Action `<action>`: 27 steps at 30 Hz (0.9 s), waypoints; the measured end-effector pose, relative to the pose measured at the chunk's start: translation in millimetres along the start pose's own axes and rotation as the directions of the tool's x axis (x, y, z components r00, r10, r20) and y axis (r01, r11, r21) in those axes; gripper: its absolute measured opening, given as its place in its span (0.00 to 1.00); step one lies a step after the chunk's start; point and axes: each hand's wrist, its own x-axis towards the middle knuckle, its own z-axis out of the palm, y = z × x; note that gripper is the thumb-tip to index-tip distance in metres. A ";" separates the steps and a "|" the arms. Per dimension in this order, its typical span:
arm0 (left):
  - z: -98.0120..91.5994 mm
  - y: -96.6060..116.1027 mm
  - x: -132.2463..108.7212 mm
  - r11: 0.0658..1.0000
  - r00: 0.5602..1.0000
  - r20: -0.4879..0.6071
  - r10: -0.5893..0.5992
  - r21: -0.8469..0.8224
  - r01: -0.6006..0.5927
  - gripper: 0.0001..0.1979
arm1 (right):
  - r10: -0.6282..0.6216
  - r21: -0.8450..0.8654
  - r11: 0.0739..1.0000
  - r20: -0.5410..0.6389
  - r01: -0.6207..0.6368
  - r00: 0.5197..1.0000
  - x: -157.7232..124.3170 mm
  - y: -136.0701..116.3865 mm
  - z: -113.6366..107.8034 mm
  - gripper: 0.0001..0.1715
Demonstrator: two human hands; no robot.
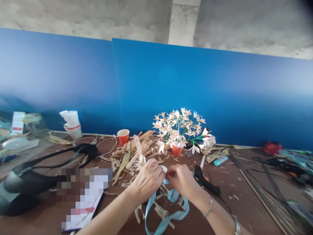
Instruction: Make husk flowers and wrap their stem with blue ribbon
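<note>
My left hand (150,179) is closed, fingers bent. A small pale flower (141,159) shows right at its far side, its stem hidden in the fingers. Close by on the right, my right hand (182,179) pinches a light-blue ribbon (176,215), which hangs in loops below both hands down to the table. Part of a white round thing (163,168) shows between the hands. Beyond them, a bunch of cream flowers (177,125) on green stems stands in a red paper cup (176,150). A black glue gun (207,182) lies beside my right hand.
Dry husks (144,143) are heaped on the brown table (234,209) behind my left hand. A second red cup (123,136) stands at the back. A black strapped object (31,182) and a blurred phone-like slab (85,202) lie left. Thin sticks (259,199) and cables lie right.
</note>
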 end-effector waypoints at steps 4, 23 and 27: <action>-2.6 -6.4 1.2 0.992 0.996 0.026 0.080 0.097 -0.082 0.10 | 0.173 0.159 0.971 0.062 -0.181 0.983 3.2 1.7 0.2 0.08; 18.8 -7.5 -10.3 0.971 0.949 -0.303 -0.092 0.182 0.153 0.07 | 0.246 0.588 0.770 0.082 -0.246 0.966 16.4 17.1 21.3 0.08; 16.7 -3.1 -16.0 0.972 0.933 -0.334 -0.131 0.140 0.186 0.07 | 0.178 0.606 0.776 0.051 -0.173 0.983 12.1 14.8 23.5 0.07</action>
